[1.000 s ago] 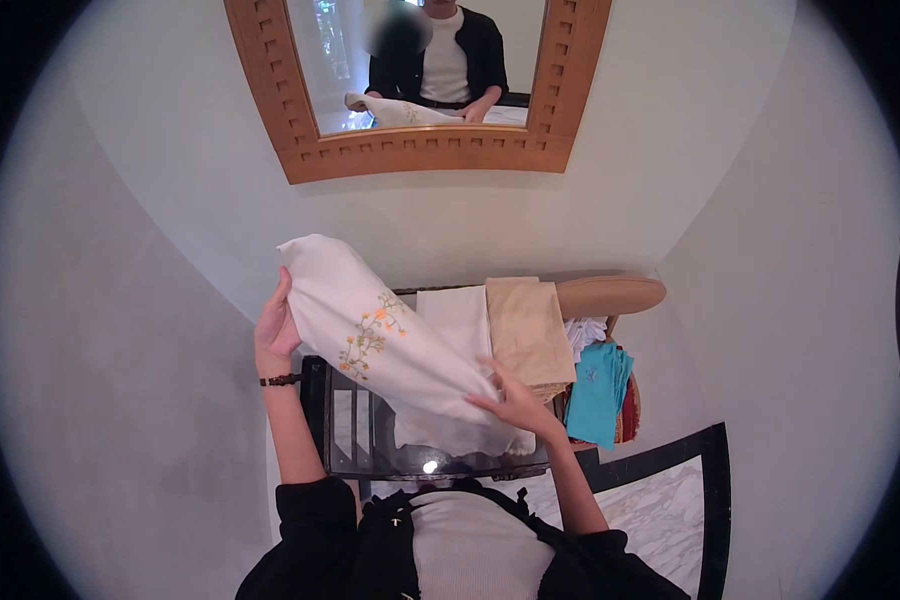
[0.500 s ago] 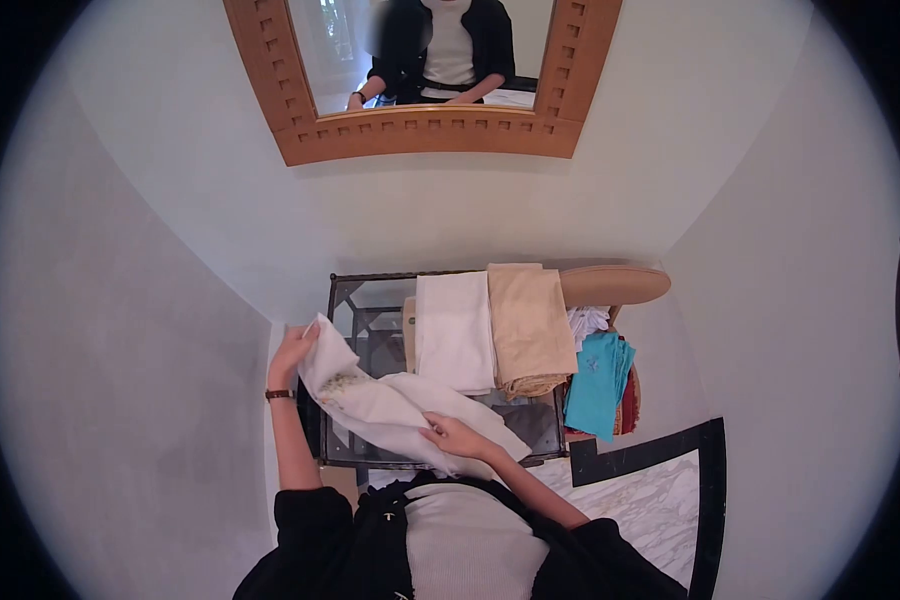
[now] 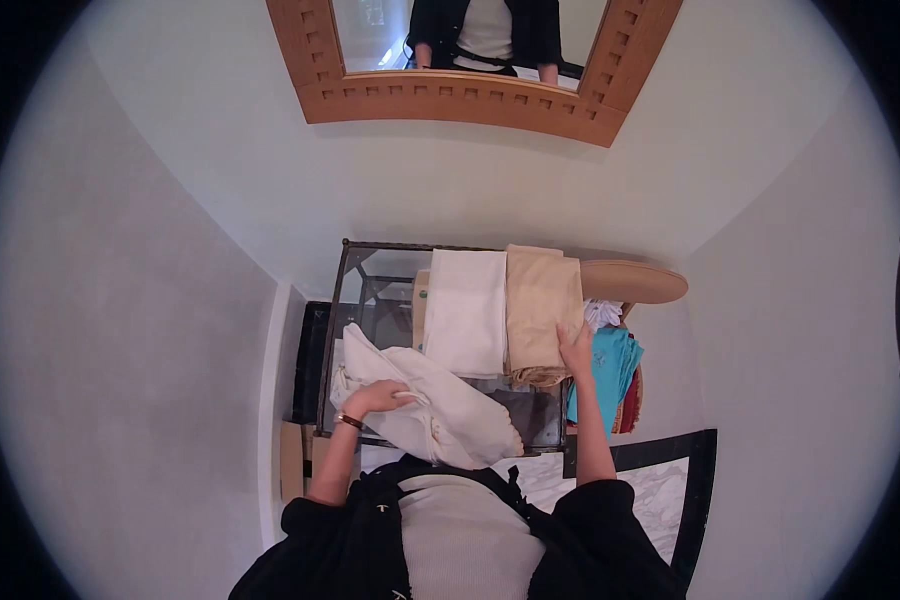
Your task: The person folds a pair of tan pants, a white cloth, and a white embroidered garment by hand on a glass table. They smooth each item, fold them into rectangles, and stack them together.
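So the left hand is grasping a bit of the crumpled white cloth, fingers closing over a raised fold of it, palm facing down. That cloth is lying bunched up at the near edge of the glass-topped counter, a bit below the middle of the frame, and its near side is hanging over the edge right by the person's front. Its scalloped end is pointing to the right, and a small orange-ish bit of pattern is peeking out of the folds

The right hand is touching the lower right edge of the beige cloth stack, just right of centre. The fingers are lying along the edge, but I'm not able to tell whether they're actually gripping it

Right beside the beige stack, on its left, a folded white cloth is lying flat, with a tan piece showing from under its left side. Over to the right, a tan chair back is standing behind some turquoise cloth that's lying over something red, and a ruffled white cloth is sitting between them. Up top, a wood-framed mirror is hanging on the wall and reflecting the person's black-and-white clothes
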Motion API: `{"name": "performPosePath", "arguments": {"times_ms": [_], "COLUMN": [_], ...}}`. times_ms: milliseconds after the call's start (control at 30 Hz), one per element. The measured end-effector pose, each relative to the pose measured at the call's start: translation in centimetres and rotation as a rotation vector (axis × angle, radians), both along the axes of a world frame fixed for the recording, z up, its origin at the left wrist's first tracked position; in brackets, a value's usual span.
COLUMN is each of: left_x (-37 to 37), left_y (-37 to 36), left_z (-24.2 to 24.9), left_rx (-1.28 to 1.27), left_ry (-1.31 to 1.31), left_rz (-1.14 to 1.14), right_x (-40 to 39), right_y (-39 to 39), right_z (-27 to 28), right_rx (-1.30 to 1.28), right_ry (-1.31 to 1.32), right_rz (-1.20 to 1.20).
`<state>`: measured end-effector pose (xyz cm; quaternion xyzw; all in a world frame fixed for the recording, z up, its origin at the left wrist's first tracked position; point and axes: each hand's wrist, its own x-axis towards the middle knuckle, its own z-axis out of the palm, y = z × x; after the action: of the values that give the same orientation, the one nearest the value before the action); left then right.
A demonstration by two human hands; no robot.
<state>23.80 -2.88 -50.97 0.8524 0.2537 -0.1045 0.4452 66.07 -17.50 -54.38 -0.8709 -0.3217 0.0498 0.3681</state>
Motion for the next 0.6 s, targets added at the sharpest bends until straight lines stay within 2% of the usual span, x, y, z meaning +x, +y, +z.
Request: {"name": "performPosePath", "arguments": {"times_ms": [33, 100, 167, 233, 300, 333, 400, 533, 600], "left_x": [0.7, 1.4, 1.0, 1.1, 1.3, 1.1, 0.9, 1.4, 1.8], "left_y": [-0.6, -1.7, -1.5, -1.2, -1.0, -0.8, -0.7, -1.0, -1.1], "left_z": [0.5, 1.3, 0.7, 0.9, 2.6, 1.6, -0.4, 0.6, 1.6], "left_rx": [0.036, 0.104, 0.113, 0.091, 0.037, 0.02, -0.015, 0.011, 0.003], "left_ry": [0.064, 0.195, 0.158, 0.121, 0.092, 0.098, 0.111, 0.161, 0.189], "left_rz": [0.031, 0.09, 0.117, 0.126, 0.116, 0.133, 0.172, 0.201, 0.222], "right_x": [0.8, 1.2, 1.3, -0.4, 0.4, 0.9, 2.6, 4.3, 4.3], "right_y": [0.0, 0.5, 0.6, 0.8, 1.1, 1.2, 1.4, 2.1, 2.3], "right_z": [-1.0, -2.5, -3.0, 0.8, -0.1, -1.1, -2.9, -3.7, -1.4], "right_rx": [0.105, 0.065, -0.035, -0.198, -0.161, -0.142, -0.09, -0.115, -0.094], "right_ry": [0.181, 0.129, 0.08, 0.029, 0.054, 0.067, 0.207, 0.415, 0.735], "right_rz": [0.111, 0.106, 0.066, -0.014, -0.011, -0.009, 0.057, 0.132, 0.174]}}
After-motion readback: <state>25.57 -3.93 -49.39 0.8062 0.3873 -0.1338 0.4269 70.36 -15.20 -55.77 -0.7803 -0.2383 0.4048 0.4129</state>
